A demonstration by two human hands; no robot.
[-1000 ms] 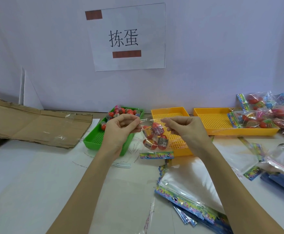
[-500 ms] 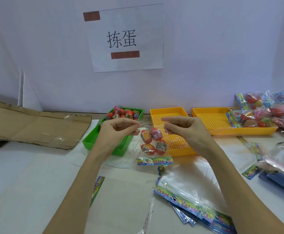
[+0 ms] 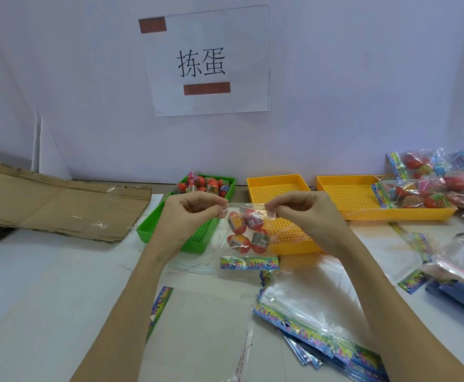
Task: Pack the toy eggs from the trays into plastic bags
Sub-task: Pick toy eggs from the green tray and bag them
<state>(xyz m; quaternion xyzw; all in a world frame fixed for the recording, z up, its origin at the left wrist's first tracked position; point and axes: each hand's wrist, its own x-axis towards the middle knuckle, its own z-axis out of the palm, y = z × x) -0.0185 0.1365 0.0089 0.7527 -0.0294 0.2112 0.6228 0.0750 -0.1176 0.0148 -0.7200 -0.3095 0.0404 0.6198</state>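
Lowered slightly since a second ago, the clear plastic bag (image 3: 248, 232) of four red toy eggs (image 3: 246, 231) hangs just right of the green perforated tray (image 3: 153, 230), its top pinched between left hand (image 3: 195, 213) and right hand (image 3: 302, 213); sealing looks under way.

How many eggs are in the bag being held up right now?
4: upper left, upper right, lower left, lower right, all inside the clear bag. More could hide behind them.

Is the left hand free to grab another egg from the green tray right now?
Probably not yet. The left hand pinches the top edge of the bag, as does the right hand. The green tray lies just below it, unobstructed.
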